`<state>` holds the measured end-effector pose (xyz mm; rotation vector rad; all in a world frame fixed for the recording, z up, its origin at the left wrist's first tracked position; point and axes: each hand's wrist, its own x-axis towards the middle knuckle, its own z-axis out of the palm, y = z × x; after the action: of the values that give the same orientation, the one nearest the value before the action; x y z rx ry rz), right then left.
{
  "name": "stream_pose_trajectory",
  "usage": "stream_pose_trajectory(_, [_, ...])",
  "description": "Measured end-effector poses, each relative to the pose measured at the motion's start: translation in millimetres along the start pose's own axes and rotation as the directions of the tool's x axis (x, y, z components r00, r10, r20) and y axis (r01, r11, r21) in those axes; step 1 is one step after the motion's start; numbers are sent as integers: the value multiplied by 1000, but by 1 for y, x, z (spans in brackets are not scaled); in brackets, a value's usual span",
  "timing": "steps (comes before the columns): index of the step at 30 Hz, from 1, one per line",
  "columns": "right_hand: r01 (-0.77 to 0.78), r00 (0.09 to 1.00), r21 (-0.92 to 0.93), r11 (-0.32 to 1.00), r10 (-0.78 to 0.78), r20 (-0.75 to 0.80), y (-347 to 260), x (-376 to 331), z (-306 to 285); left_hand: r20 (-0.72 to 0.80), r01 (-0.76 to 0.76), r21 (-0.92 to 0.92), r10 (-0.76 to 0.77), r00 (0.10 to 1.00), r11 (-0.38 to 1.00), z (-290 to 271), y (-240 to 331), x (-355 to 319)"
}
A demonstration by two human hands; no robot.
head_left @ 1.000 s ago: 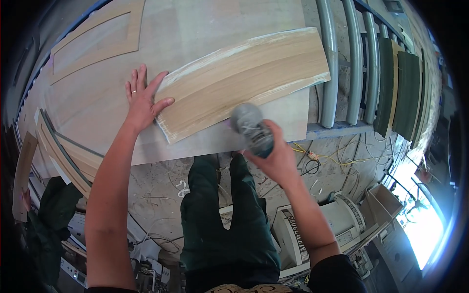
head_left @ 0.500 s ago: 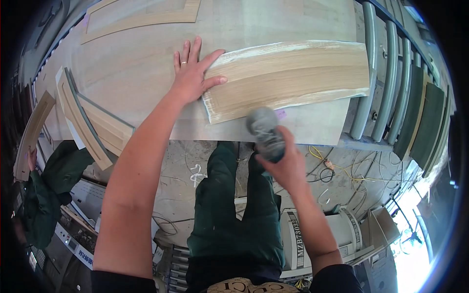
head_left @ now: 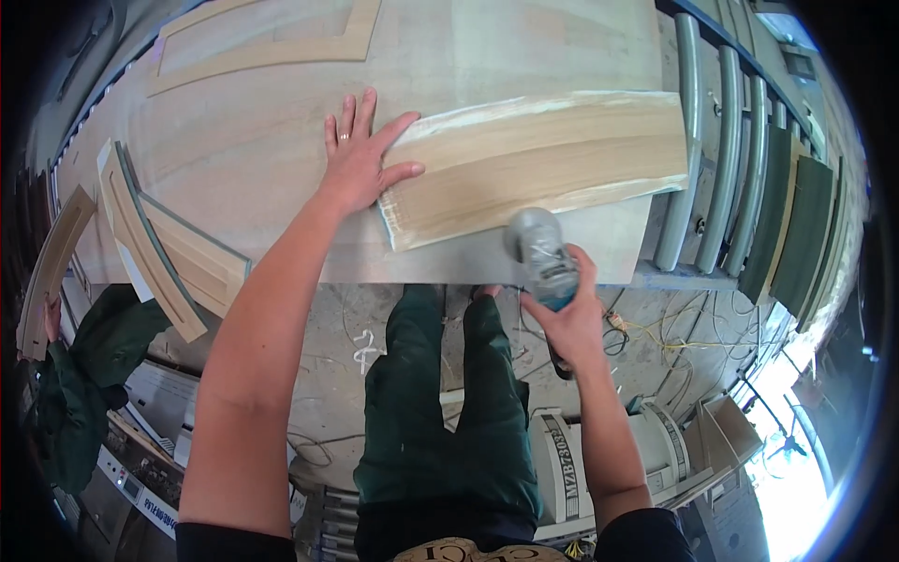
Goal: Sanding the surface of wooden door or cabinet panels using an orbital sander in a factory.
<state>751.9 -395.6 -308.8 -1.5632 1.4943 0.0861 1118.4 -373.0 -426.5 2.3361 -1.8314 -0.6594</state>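
A pale wooden panel [head_left: 543,155] with whitish streaks along its edges lies on the workbench [head_left: 253,169]. My left hand [head_left: 356,173] presses flat at its left end, fingers spread, thumb and forefinger on the panel's corner area. My right hand [head_left: 573,323] is closed around a grey handheld sander [head_left: 545,258] with a round head. That head is at the panel's near edge, right of its middle; motion blurs it slightly, and I cannot tell whether it touches the wood.
Framed wooden pieces [head_left: 154,239] lie at the bench's left, and a wooden frame [head_left: 262,51] at the far side. Metal rollers [head_left: 723,159] and dark boards [head_left: 796,229] stand right. Cables [head_left: 684,328] cross the floor. A co-worker's sleeve [head_left: 122,323] shows at left, a hand holding a board [head_left: 51,253].
The sander has moved right along the panel's near edge. My left hand keeps its place on the panel. The whole view has shifted slightly, so the bench appears lower and farther left.
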Motion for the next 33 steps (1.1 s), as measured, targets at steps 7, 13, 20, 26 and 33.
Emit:
stream_pose_trajectory(7, [44,971,89,995,-22,-240,68,-43,-54,92,114,63,-120,989,991,-14,35,4])
stream_pose_trajectory(13, [-102,984,152,983,123,-130,90,-108,-65,167,-192,67,179,970,979,-1,176,19])
stream_pose_trajectory(20, [-143,978,351,925,187,-96,135,-148,-62,192,-194,188,157,969,963,-2,221,73])
stream_pose_trajectory(26, [-34,976,251,967,87,-202,218,-164,-78,178,-125,85,109,978,988,19,267,84])
stream_pose_trajectory(33, [-20,965,254,967,85,-248,194,-161,-121,176,-81,123,59,983,989,20,288,75])
